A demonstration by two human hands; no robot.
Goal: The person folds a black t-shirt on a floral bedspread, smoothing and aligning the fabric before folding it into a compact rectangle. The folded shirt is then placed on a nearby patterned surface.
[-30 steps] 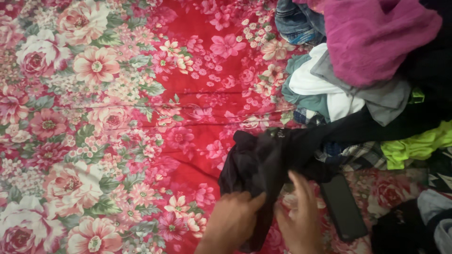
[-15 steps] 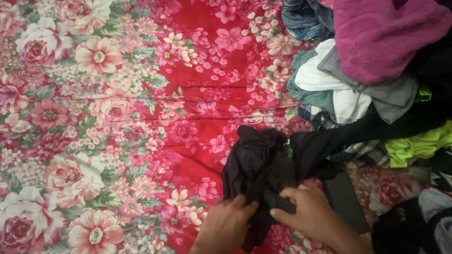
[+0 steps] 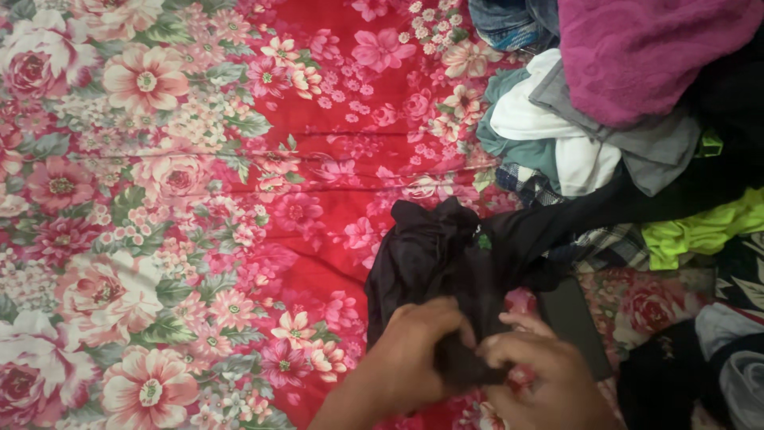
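A crumpled black garment [image 3: 430, 255] lies on a red floral bedsheet [image 3: 199, 199], with one part stretching right toward a clothes pile. My left hand [image 3: 414, 354] grips the garment's near end, fingers curled into the cloth. My right hand [image 3: 533, 370] is pressed against it from the right and pinches the same bunched black cloth. Both hands meet at the bottom middle of the view. Part of the garment is hidden under my hands.
A heap of clothes fills the right side: a magenta towel [image 3: 637, 56], white cloth [image 3: 581, 159], grey cloth [image 3: 660, 151], jeans [image 3: 509, 20] and a lime-green piece [image 3: 700, 231]. A flat black phone-like object [image 3: 577, 322] lies right of my hands. More dark clothes [image 3: 700, 374] sit at bottom right.
My hands have closed together on the black garment's near end. The right hand went from open and flat to pinching the cloth, and the garment bunched up more.
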